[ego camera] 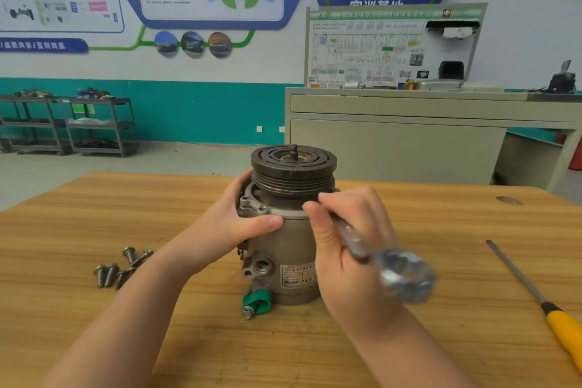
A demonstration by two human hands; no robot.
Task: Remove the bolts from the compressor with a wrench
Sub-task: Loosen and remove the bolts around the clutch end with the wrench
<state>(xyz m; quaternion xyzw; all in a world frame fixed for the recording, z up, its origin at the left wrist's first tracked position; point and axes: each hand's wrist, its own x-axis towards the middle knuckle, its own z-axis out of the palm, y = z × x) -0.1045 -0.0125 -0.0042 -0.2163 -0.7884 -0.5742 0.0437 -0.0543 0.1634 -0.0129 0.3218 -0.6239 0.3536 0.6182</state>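
Head cam, fwd-down, close on table

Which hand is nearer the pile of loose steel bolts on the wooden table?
Left. The left hand holds the grey metal compressor just right of the pile of loose steel bolts; the right hand, gripping the blurred metal wrench, is beyond the compressor.

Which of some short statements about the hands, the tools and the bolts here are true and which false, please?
1. The left hand holds the compressor. True.
2. The right hand is empty. False: it grips the wrench.
3. The loose bolts lie on the table, left of the compressor. True.
4. The screwdriver has a red handle. False: yellow.
5. The compressor lies on its side. False: it stands upright, pulley on top.
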